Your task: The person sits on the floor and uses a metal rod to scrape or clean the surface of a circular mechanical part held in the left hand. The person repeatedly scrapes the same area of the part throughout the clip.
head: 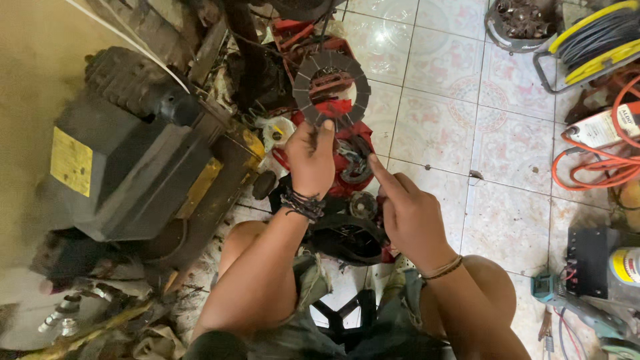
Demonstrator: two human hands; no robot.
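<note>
At the far left sits a bulky grey engine block point(127, 173) with a yellow label, oily parts and scrap heaped around it on the tiled floor point(433, 127). Next to it, the person's left hand point(311, 160) is raised, its grip pinched tight on the lower rim of a flat ring-shaped disc point(331, 90), thumb and fingertips clamping the edge. The disc is held up in the air above a red machine housing point(347, 150) and looks dark grey, with a wide open centre and a face cut by radial grooves into small pads. It is probably stiff and fairly light, thin enough to hold by one edge, perhaps greasy, so a firm pinch at the rim or a finger hooked through the centre would suit it best. The right hand point(413, 220) holds nothing; its grip is loose, forefinger stretched toward the red housing. Further right lie an orange cable point(590, 170), a yellow cable reel point(590, 37) and a green power tool point(567, 300).
</note>
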